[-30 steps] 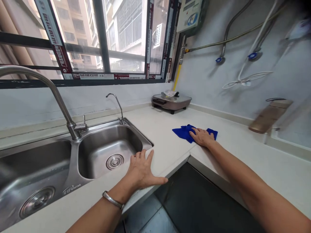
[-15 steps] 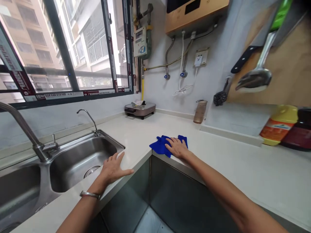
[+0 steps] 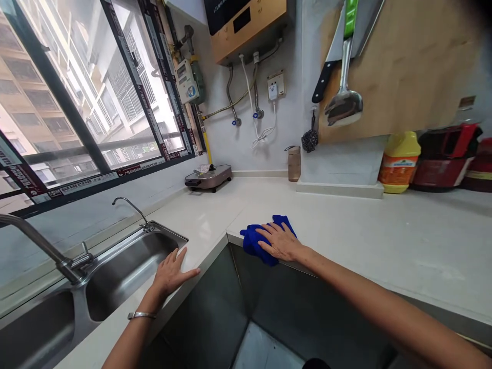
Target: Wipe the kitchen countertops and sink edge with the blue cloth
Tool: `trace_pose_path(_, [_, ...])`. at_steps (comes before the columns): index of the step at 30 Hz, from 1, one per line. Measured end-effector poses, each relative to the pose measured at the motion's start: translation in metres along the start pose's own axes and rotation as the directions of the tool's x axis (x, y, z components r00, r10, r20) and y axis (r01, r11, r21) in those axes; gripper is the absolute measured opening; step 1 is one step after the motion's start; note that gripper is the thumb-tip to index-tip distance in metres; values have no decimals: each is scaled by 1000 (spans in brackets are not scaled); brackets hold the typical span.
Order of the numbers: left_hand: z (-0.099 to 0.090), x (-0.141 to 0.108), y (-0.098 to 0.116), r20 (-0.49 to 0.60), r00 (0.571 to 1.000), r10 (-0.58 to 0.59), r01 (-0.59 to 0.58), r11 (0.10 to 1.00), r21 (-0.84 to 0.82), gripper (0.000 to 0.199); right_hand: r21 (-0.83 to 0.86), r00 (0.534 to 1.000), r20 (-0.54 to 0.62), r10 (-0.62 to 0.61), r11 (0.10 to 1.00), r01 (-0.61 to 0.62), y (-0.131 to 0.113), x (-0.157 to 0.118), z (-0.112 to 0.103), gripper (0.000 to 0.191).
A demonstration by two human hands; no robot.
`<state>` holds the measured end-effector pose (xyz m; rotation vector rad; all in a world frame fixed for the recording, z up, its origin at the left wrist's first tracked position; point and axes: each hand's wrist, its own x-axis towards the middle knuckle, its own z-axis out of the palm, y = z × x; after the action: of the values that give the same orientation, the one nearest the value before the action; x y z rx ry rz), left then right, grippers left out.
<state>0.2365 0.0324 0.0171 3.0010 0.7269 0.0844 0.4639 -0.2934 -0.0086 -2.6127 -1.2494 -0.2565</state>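
Note:
A blue cloth [image 3: 255, 245] lies bunched on the white countertop [image 3: 346, 225], partly hanging over its front edge near the inner corner. My right hand [image 3: 280, 241] rests on the cloth with its fingers spread and pressing down flat. My left hand [image 3: 172, 272], a silver bangle at its wrist, is on the counter edge beside the sink, fingers apart and nothing in it.
At left is a double steel sink [image 3: 126, 269] with a faucet [image 3: 34, 243] and a thin tap [image 3: 132, 207]. An electric pan [image 3: 209, 178] and a brown bottle [image 3: 294, 164] stand at the back. A yellow jug [image 3: 400, 161] stands right, below a hanging spatula [image 3: 344, 105].
The view has turned to the right. My right hand has moved right along the counter edge with the cloth, which is more bunched and hangs further over the edge. My left hand stays by the sink.

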Motion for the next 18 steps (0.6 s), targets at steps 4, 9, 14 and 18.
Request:
trace_pose_path(4, [-1, 0, 3, -4, 1000, 2, -2, 1000, 20, 102, -32, 993, -90, -80, 996, 78, 2, -13, 6, 58])
trace_pose_path(9, [0, 0, 5, 4, 1000, -15, 15, 999, 31, 101, -151, 973, -107, -204, 971, 187, -1, -19, 15, 55])
trace_pose_path(14, [-1, 1, 8, 22, 999, -32, 32, 999, 18, 101, -201, 976, -80, -204, 962, 185, -15, -7, 23, 63])
trace_pose_path(18, [-2, 1, 11, 13, 999, -39, 39, 999, 20, 100, -192, 978, -57, -202, 963, 187, -38, 25, 27, 68])
